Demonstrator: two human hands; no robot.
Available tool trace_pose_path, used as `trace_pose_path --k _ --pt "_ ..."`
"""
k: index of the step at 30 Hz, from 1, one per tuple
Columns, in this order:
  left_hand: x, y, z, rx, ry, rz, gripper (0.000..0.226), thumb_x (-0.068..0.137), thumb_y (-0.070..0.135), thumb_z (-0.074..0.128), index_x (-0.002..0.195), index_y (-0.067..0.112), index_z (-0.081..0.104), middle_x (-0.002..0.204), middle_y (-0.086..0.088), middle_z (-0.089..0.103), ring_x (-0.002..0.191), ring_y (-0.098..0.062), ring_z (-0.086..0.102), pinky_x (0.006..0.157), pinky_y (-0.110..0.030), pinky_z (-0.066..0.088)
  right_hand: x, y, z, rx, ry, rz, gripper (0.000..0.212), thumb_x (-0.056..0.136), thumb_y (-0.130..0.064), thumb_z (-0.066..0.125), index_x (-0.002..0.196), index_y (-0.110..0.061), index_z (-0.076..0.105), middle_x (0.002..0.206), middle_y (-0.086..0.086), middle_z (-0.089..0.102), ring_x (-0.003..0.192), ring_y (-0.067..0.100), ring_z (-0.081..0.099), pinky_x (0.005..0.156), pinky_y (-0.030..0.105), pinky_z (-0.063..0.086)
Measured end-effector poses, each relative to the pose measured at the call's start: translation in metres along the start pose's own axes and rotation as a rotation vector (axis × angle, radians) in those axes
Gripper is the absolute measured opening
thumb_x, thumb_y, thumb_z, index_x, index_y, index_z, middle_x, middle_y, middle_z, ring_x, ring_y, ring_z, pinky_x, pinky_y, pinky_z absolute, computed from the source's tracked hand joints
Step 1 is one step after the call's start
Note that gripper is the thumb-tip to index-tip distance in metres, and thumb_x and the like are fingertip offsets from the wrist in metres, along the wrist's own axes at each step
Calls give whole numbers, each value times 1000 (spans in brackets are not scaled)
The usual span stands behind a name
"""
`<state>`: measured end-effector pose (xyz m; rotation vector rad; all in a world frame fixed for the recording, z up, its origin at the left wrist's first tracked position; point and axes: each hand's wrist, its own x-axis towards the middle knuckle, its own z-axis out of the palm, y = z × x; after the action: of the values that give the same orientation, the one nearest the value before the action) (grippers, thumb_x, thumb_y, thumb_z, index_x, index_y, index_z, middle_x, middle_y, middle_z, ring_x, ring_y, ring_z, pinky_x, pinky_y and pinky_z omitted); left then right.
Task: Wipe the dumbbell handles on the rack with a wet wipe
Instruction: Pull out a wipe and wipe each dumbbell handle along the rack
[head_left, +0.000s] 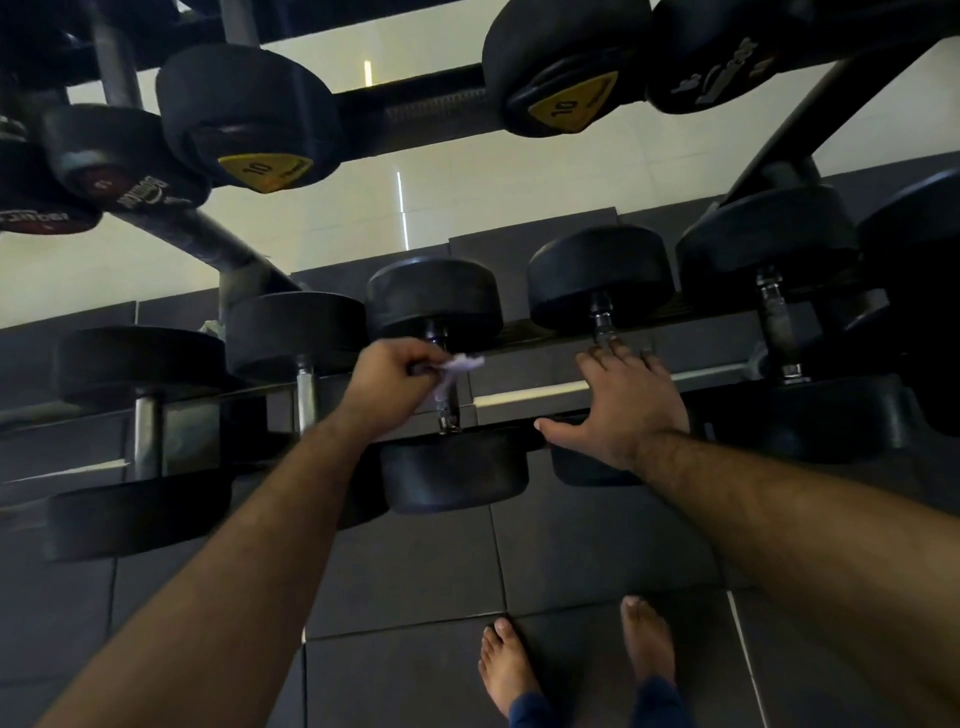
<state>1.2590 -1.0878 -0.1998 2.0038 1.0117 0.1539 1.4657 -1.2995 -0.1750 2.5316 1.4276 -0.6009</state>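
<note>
At frame centre, our left hand (387, 382) pinches the wipe (460, 364) around a dumbbell handle (448, 405); our right hand (626, 400) rests flat, fingers spread, on the neighbouring handle (602, 325). Loose wipe may slip; dumbbell may roll.

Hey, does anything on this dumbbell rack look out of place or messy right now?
One small thing: a crumpled pale scrap sits on the rack behind the lower dumbbells, left of the handle the left hand is wiping with the wet wipe. It is too blurred to identify. The dumbbells look seated.
</note>
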Motion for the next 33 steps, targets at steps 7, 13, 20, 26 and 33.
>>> trace_pose_path --k 7,13,20,26,33 --pt "-7 76 55 -425 131 -257 26 74 -5 67 85 16 79 78 -11 77 70 -19 72 70 -36 63 -10 11 -4 332 33 -48 136 60 -106 40 170 -27 23 172 4 35 157 24 34 124 41 33" --pt "-16 137 107 -604 211 -358 31 81 -15 57 101 0 76 80 -13 76 67 -15 70 67 -30 60 -15 88 -13 294 -8 -144 151 57 -114 0 171 -16 19 178 9 22 163 26 20 132 45 21" --pt "-16 167 164 -325 341 -314 29 83 12 69 104 26 81 88 8 78 88 -13 76 82 -36 64 -18 199 -14 28 -24 19 122 81 -100 14 167 -13 27 175 13 27 156 33 34 122 50 35" --pt "-9 193 191 -169 468 -364 20 92 19 69 108 25 79 84 15 72 79 1 67 78 -19 56 -6 213 -15 -158 -204 -140 129 73 -107 21 168 -19 26 176 15 19 159 37 25 121 56 31" --pt "-4 197 216 258 391 -274 39 98 14 55 130 30 72 121 -4 75 113 -26 68 97 -26 47 -5 222 -7 -177 -64 -244 128 68 -109 21 158 -20 42 165 8 43 149 31 41 117 55 35"
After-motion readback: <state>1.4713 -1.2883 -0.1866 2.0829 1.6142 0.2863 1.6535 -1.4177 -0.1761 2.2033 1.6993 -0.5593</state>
